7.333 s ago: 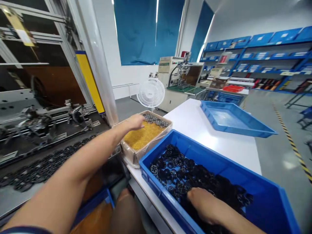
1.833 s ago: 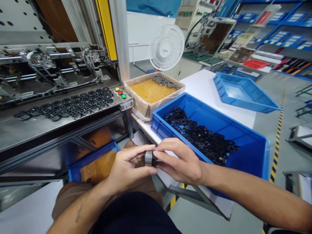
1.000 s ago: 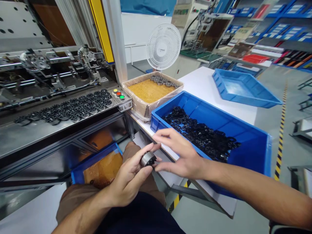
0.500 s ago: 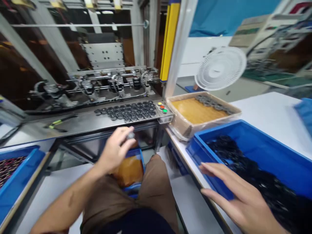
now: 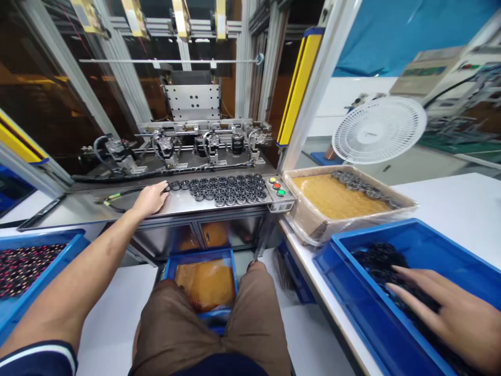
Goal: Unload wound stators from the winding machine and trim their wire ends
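My left hand [image 5: 152, 198] rests low on the metal ledge [image 5: 178, 204], at the left end of rows of small black ring-shaped parts [image 5: 230, 189]. Its fingers are closed around one black ring-shaped part [image 5: 168, 186], partly hidden by the fingertips. Over on the right, my right hand [image 5: 442, 300] reaches into a blue bin [image 5: 417, 230] above a heap of black parts [image 5: 381, 261]. Thumb and fingers there are apart, and I see nothing between them; the fingertips are close to the heap or touching it.
Behind the ledge stand machine fixtures [image 5: 166, 146]. A button box [image 5: 281, 196] sits at its right end. A lined carton [image 5: 313, 227] holds more rings. A white fan [image 5: 379, 130] stands behind it. Black-handled pliers [image 5: 117, 198] lie left. Another blue bin [image 5: 74, 243] holds small parts.
My left hand has moved forward and left, from above my lap to the ledge, carrying the ring-shaped part. My right hand has gone from the bin's edge into the bin. The view has shifted.
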Demonstrator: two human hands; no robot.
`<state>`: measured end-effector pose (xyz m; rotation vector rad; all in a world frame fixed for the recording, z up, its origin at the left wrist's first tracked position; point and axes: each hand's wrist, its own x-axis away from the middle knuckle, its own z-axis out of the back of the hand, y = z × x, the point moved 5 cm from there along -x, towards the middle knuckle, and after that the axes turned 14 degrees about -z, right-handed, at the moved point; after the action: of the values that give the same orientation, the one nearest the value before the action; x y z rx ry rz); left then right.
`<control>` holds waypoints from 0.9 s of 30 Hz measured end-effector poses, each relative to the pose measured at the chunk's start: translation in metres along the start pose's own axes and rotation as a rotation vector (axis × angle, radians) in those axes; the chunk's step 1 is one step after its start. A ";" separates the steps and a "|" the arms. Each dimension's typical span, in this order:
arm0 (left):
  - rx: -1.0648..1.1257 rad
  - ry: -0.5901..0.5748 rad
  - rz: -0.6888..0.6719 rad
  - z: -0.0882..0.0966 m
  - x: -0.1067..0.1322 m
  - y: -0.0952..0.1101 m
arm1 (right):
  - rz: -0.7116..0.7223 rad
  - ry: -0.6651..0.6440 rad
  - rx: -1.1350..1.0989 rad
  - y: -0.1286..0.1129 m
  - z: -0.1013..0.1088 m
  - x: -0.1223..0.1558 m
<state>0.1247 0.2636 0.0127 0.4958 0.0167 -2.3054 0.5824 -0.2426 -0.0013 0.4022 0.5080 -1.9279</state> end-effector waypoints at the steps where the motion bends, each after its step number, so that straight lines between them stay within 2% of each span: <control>1: -0.002 0.010 -0.016 0.001 0.001 0.000 | -0.042 0.013 0.009 0.024 -0.001 0.002; 3: 0.000 0.045 -0.062 0.007 0.003 0.008 | -0.182 -0.108 0.026 0.061 -0.012 0.015; 4: 0.003 0.073 -0.092 0.010 0.001 0.016 | -0.245 -0.182 0.039 0.070 -0.018 0.025; 6: 0.020 0.138 -0.188 0.017 -0.010 0.045 | -0.349 -0.339 0.077 0.068 -0.032 0.043; 7: 0.036 0.168 -0.254 0.019 -0.019 0.066 | -0.394 -0.407 0.099 0.061 -0.038 0.049; 10: 0.090 0.210 -0.499 0.022 -0.058 0.155 | -0.497 -0.616 0.142 0.035 -0.056 0.054; 13: 0.103 0.139 -0.749 0.012 -0.099 0.268 | -0.549 -0.806 0.154 0.017 -0.061 0.051; 15: 0.098 0.062 -0.876 -0.003 -0.123 0.342 | -0.569 -0.905 0.173 0.011 -0.057 0.051; 16: 0.084 -0.018 -0.932 -0.016 -0.135 0.375 | -0.574 -0.942 0.186 0.009 -0.053 0.052; 19: 0.055 -0.180 -0.973 -0.059 -0.165 0.456 | -0.574 -1.005 0.221 0.005 -0.041 0.050; 21: 0.044 -0.252 -0.971 -0.088 -0.181 0.496 | -0.562 -1.017 0.226 0.004 -0.036 0.047; 23: 0.039 -0.294 -0.961 -0.114 -0.192 0.528 | -0.543 -1.020 0.214 0.003 -0.032 0.044; 27: 0.045 -0.292 -0.914 -0.147 -0.208 0.569 | -0.516 -1.034 0.184 0.000 -0.029 0.043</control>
<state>0.7008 0.0272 0.0286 0.1658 0.0593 -3.2610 0.5665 -0.2612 -0.0474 -0.6778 -0.2845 -2.3546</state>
